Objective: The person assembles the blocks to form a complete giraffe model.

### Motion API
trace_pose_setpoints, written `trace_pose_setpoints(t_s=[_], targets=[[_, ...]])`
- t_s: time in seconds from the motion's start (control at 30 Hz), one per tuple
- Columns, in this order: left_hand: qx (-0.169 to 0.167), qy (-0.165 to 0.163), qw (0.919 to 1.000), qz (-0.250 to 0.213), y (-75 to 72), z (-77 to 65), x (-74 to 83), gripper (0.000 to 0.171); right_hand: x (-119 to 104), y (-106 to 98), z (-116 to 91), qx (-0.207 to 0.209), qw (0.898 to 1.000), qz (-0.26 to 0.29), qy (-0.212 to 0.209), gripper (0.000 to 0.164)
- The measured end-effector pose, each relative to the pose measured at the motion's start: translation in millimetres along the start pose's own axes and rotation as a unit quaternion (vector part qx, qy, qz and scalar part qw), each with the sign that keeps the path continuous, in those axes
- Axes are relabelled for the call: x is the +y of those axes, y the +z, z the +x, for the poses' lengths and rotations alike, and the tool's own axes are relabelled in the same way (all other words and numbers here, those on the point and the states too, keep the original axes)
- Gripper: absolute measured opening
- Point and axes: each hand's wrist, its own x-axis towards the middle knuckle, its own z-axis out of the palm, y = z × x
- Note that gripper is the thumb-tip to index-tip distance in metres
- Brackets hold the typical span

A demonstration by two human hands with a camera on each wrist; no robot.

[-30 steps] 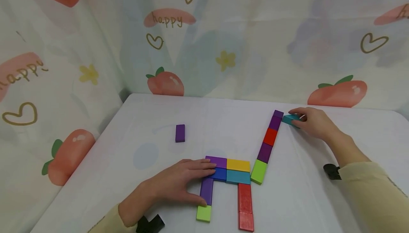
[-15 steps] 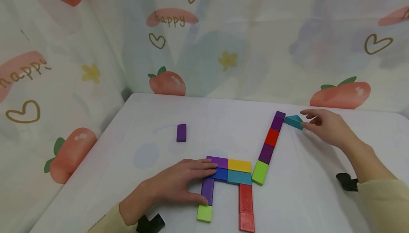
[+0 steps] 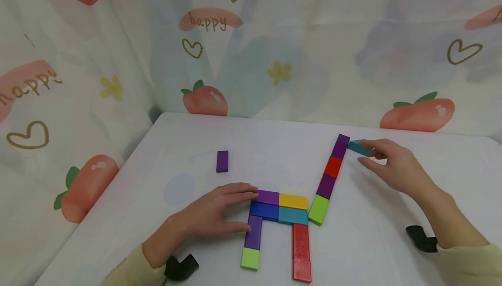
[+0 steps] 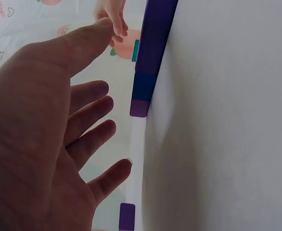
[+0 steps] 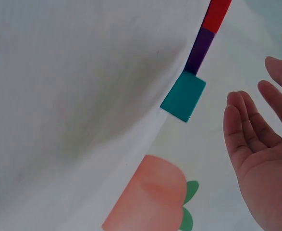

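Note:
My left hand (image 3: 209, 209), fingers spread, hovers at the left end of a flat block shape, fingertips close to its light purple block (image 3: 267, 197) and thumb by the long purple block (image 3: 253, 232). A blue block (image 3: 264, 210), a yellow block (image 3: 293, 201) and a teal block (image 3: 292, 216) complete its body. Over a teal triangular block (image 3: 354, 147) at the top of a slanted row is my right hand (image 3: 400, 164), partly covering it in the head view. In the right wrist view, this hand's loosely bent fingers stand apart from the teal triangular block.
The slanted row holds purple blocks (image 3: 326, 186), a red block (image 3: 333, 167) and a lime green block (image 3: 319, 210). Two red blocks (image 3: 301, 241) and another lime green block (image 3: 250, 259) form lower legs. One purple block (image 3: 222, 161) lies alone on the white table (image 3: 188, 137).
My right hand let go of the teal triangular block and drew away, then came back over it. My left hand lifted off the blocks and shifted slightly left.

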Motion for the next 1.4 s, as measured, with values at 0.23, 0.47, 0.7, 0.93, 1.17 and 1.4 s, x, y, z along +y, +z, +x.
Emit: trace_pose_setpoints(t_s=[0.23, 0.47, 0.7, 0.93, 1.17, 1.4], targets=[[0.051, -0.017, 0.9983, 0.020, -7.4, -3.3, -10.2, 0.061, -29, 12, -10, -0.021, 0.998, 0.018, -0.048, 0.045], [0.115, -0.049, 0.9920, 0.017, -17.8, -2.0, -25.5, 0.060, -58, 22, -20, -0.065, 0.995, 0.037, -0.061, 0.048], [0.139, -0.083, 0.9865, 0.026, -30.3, 2.1, -43.3, 0.057, -85, 32, -32, -0.117, 0.988, 0.042, -0.090, 0.048], [0.139, -0.094, 0.9848, 0.045, -39.6, 7.2, -61.5, 0.056, -103, 41, -44, -0.158, 0.975, 0.017, -0.156, 0.053], [0.118, -0.116, 0.9847, 0.054, -43.5, 13.5, -75.1, 0.059, -112, 44, -51, -0.177, 0.957, -0.016, -0.228, 0.054], [0.106, -0.178, 0.9757, 0.070, -46.4, 27.4, -77.4, 0.063, -117, 46, -59, -0.178, 0.946, -0.071, -0.261, 0.051]])
